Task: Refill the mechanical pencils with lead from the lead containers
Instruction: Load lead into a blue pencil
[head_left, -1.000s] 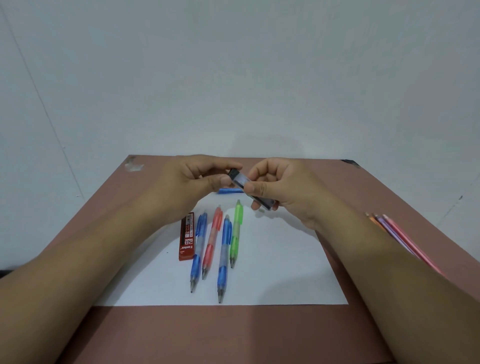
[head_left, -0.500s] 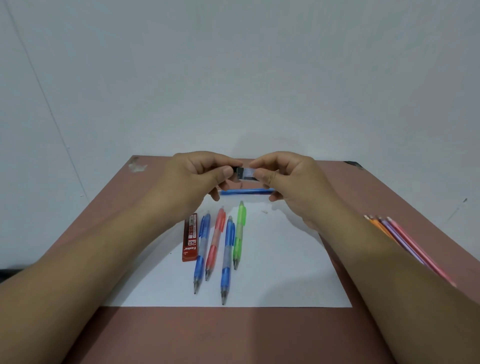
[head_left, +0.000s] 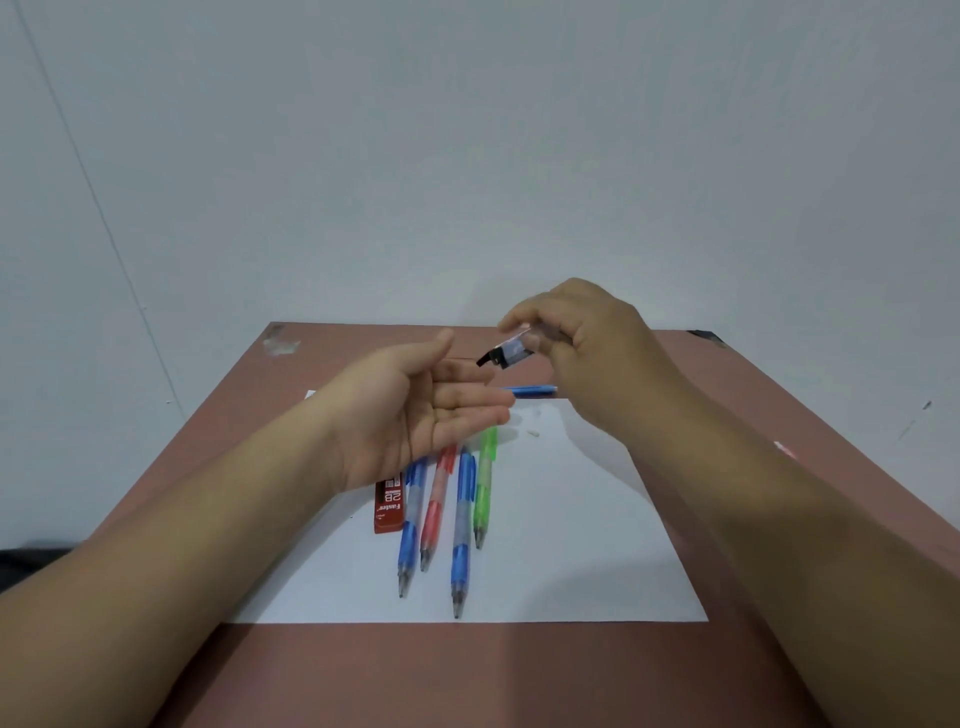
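Note:
My right hand pinches a small clear lead container with a black cap, tilted cap-down toward the left. Just below it my left hand lies palm up with fingers extended, holding nothing I can see. On the white paper lie several mechanical pencils side by side: a blue one, a red one, a second blue one and a green one. A red 2B lead box lies left of them. Another blue pencil lies crosswise behind my hands.
The paper lies on a brown table against a white wall. Small white bits lie on the paper near the green pencil. A pink object shows at the table's right edge, partly hidden by my right arm.
My left hand let go of the lead container and turned palm up beneath it. My right hand rose and tipped the container's black cap end down toward the left palm.

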